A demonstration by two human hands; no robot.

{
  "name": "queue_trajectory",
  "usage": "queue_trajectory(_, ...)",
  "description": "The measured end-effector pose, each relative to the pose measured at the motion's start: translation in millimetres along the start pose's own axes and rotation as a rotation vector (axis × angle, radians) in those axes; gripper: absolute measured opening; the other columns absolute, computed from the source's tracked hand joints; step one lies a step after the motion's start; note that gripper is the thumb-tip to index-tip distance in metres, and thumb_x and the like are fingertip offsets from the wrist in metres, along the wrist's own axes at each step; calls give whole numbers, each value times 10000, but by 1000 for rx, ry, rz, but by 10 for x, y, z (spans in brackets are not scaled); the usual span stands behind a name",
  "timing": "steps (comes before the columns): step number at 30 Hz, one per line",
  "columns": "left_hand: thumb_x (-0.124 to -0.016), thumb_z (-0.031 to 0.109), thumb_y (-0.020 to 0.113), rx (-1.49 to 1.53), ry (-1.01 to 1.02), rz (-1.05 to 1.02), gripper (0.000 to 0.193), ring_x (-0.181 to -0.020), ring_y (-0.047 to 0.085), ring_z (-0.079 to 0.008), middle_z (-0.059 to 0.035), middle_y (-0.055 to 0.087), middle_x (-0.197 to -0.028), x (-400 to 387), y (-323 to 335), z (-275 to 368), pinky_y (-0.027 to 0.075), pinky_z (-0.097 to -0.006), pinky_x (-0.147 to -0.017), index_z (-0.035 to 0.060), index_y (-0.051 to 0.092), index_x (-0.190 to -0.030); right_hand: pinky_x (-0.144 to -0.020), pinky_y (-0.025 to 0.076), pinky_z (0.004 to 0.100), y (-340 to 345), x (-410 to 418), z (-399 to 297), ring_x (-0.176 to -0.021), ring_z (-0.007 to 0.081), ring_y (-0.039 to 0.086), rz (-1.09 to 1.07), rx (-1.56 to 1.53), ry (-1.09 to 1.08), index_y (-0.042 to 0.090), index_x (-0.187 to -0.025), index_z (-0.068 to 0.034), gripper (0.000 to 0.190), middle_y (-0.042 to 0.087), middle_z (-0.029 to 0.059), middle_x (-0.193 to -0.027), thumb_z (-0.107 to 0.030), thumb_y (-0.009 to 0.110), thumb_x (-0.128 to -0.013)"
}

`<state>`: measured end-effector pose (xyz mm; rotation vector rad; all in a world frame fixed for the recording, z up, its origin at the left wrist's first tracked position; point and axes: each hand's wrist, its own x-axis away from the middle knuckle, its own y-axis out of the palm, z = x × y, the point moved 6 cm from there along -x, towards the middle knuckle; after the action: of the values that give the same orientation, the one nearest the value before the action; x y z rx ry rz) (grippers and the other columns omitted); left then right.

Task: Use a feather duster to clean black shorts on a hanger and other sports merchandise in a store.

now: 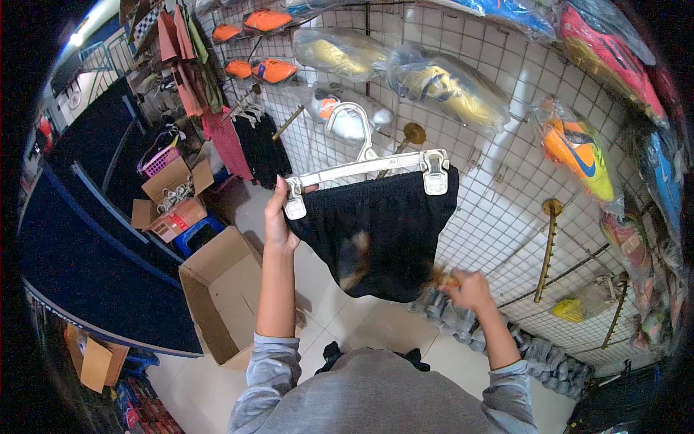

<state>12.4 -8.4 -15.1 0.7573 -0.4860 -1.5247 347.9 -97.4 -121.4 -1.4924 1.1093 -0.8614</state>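
My left hand (pixel 280 222) grips a white plastic clip hanger (pixel 374 164) by its left end, beside the clip. From the hanger's two clips hangs a black garment (pixel 396 233) with a gathered elastic waistband; whether it is shorts or a skirt is not plain. At the garment's lower right edge, my right hand (pixel 470 290) is closed around a small brown object (pixel 442 278), too blurred to identify. A brownish blur also shows across the cloth's front. The hanger's hook points up, in front of the wire grid wall.
Bagged sports shoes (pixel 580 154) hang on the wire grid (pixel 488 217), where metal display arms (pixel 546 255) jut out. An open cardboard box (pixel 217 293) stands on the floor at left, beside a dark blue table (pixel 124 260). Dumbbells (pixel 542 352) line the wall's foot.
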Motion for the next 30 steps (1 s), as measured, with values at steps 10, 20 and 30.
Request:
queue_trajectory(10, -859, 363, 390, 17, 9, -70, 432, -666, 598, -215, -172, 593, -807, -59, 45, 86, 506, -310, -612, -45, 533, -866, -542, 450, 420, 559, 204, 348, -576, 343, 565, -75, 15, 228, 593, -747, -23, 382, 550, 188, -573, -400, 578, -681)
queue_trajectory(20, -855, 370, 398, -88, -61, -32, 457, -682, 591, -195, -148, 597, -795, -224, -120, 86, 495, -294, -627, -61, 550, -864, -487, 426, 392, -41, 126, -246, -553, 324, 542, 69, -75, 44, 529, -570, -70, 346, 542, 155, -581, -409, 545, -642)
queue_trajectory(30, -853, 388, 383, -32, -237, -175, 502, -650, 599, -223, -168, 595, -771, -235, -43, 36, 506, -305, -610, -87, 547, -857, -410, 395, 361, -806, -317, -519, -444, 268, 508, 628, 79, 16, 502, -531, -68, 334, 518, 118, -516, -276, 454, -787)
